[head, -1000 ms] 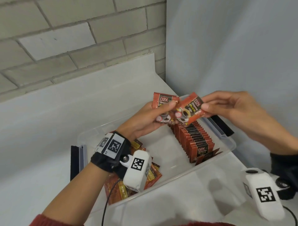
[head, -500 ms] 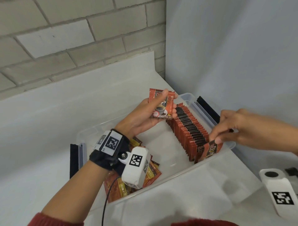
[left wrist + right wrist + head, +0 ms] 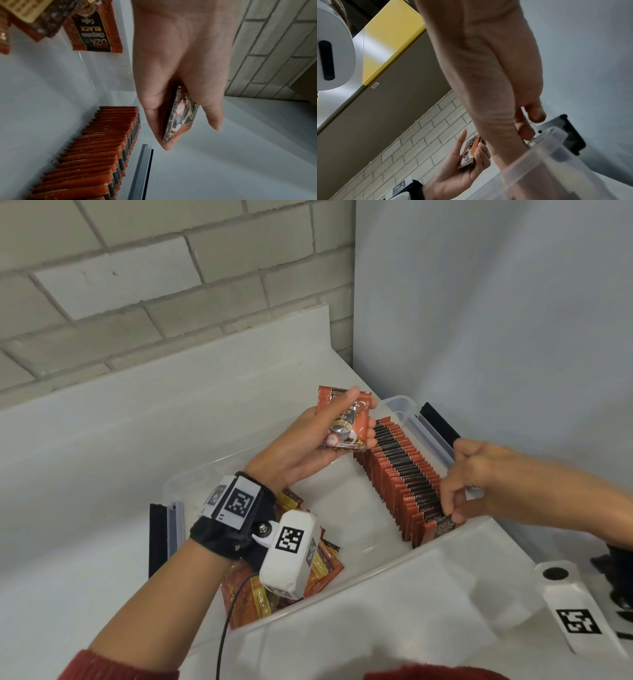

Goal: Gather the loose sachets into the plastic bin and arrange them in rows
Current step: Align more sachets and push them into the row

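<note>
A clear plastic bin (image 3: 376,565) sits on the white counter. Along its right side stands a long row of red-and-black sachets (image 3: 400,470) on edge. My left hand (image 3: 358,410) grips a small stack of sachets (image 3: 346,429) above the far end of the row, also visible in the left wrist view (image 3: 180,119). At the row's near end, my right hand (image 3: 452,508) reaches down with curled fingers and pinches the front sachet (image 3: 442,527). A loose pile of sachets (image 3: 253,594) lies in the bin's near left corner, partly hidden by my left wrist.
Black latches sit on the bin's right end (image 3: 440,422) and left end (image 3: 157,539). A brick wall (image 3: 137,302) rises behind the counter and a plain grey wall (image 3: 496,337) stands close on the right. The bin's middle floor (image 3: 342,508) is bare.
My right hand took one sachet from the stack in my left hand and carried it down to the near end of the row. The left hand has stayed almost still.
</note>
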